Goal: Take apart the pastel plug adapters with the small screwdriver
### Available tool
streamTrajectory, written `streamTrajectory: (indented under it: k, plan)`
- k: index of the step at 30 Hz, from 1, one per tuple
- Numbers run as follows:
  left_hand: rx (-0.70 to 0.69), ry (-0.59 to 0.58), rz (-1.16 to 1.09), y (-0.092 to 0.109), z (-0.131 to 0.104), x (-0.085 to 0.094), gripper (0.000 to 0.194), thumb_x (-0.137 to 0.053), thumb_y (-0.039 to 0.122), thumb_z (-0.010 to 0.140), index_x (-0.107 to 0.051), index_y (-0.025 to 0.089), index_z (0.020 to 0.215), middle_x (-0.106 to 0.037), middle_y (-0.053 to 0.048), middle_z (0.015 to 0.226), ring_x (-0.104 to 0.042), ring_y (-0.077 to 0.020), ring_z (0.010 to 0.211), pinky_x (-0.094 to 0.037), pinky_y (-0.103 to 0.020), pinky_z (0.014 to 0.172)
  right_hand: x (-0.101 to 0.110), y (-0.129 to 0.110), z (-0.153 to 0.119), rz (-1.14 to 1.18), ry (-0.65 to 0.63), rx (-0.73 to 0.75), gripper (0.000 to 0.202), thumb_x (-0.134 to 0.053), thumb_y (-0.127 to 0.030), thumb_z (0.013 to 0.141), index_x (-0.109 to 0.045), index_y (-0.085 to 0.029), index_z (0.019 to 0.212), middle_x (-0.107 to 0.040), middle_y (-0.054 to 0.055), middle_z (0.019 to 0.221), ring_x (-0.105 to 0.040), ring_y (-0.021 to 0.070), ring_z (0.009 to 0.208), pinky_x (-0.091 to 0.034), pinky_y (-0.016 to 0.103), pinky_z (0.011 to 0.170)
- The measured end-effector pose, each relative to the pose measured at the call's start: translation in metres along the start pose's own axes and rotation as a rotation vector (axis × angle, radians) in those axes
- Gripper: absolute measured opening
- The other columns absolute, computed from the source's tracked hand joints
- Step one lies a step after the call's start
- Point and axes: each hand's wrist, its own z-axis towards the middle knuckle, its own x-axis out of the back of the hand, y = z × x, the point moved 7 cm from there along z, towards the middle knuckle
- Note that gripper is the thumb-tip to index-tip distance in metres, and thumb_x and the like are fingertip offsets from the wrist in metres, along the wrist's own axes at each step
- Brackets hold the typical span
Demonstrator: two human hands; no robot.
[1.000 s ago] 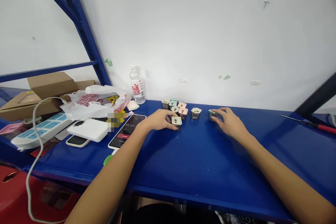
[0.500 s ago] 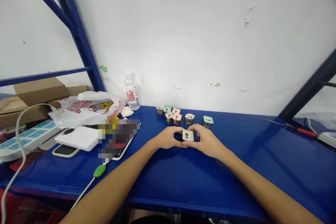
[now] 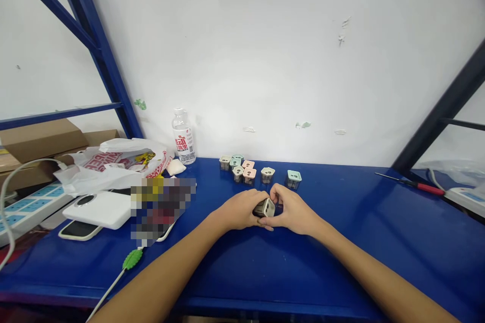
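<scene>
A small two-hole pencil sharpener (image 3: 269, 208) with a cream lid and a dark see-through body is tilted on its side between my hands, above the blue table. My left hand (image 3: 242, 209) is wrapped round its body. The thumb and curled index finger of my right hand (image 3: 293, 212) close on the lid end. Beyond my hands stand more sharpeners: a pink one (image 3: 249, 175) in a tight cluster with cream and mint ones, a cream one (image 3: 267, 174) apart from it, and a mint one (image 3: 294, 177) further right.
A water bottle (image 3: 183, 139) stands by the wall. On the left are a plastic bag (image 3: 113, 161), a white power bank (image 3: 99, 208), a phone (image 3: 80, 230), a power strip (image 3: 28, 209) and a cable with a green clip (image 3: 132, 259). A red-handled screwdriver (image 3: 428, 188) lies at right.
The sharpener has turned from lid facing me to lying sideways, its lid now facing right. My left hand has wrapped further round its body. The whole view has shifted slightly.
</scene>
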Motion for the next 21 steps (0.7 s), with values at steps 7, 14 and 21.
streamTrajectory:
  k: [7,14,21]
  plan:
    - [-0.003,-0.089,0.094,0.007,0.002,-0.004,0.038,-0.074,0.029,0.068,-0.054,0.020,0.099,-0.056,-0.002,0.089,-0.053,-0.0206,0.082,-0.036,-0.027,0.066,-0.004,-0.007,-0.002,0.044,-0.044,-0.007,0.047,-0.073,-0.041,0.064,-0.032,-0.023,0.073,-0.039,-0.008,0.067,-0.031,0.0102,0.059,-0.026,0.023,0.052]
    - [0.032,-0.017,0.023,-0.006,-0.003,0.007,0.036,-0.073,0.036,0.068,-0.056,0.022,0.097,-0.053,0.000,0.084,-0.053,-0.0189,0.078,-0.036,-0.026,0.064,0.005,-0.003,-0.002,0.029,-0.035,0.041,0.037,-0.070,-0.049,0.071,-0.049,-0.022,0.082,-0.052,-0.004,0.075,-0.041,0.0122,0.063,-0.033,0.025,0.056]
    - [0.029,0.009,-0.022,-0.024,-0.009,0.021,0.063,-0.076,0.057,0.062,-0.058,0.026,0.114,-0.060,-0.004,0.101,-0.054,-0.0238,0.096,-0.041,-0.031,0.082,0.020,0.011,0.000,0.000,-0.010,0.049,0.050,-0.062,-0.053,0.080,-0.057,-0.025,0.121,-0.062,0.005,0.095,-0.051,0.0173,0.072,-0.042,0.031,0.063]
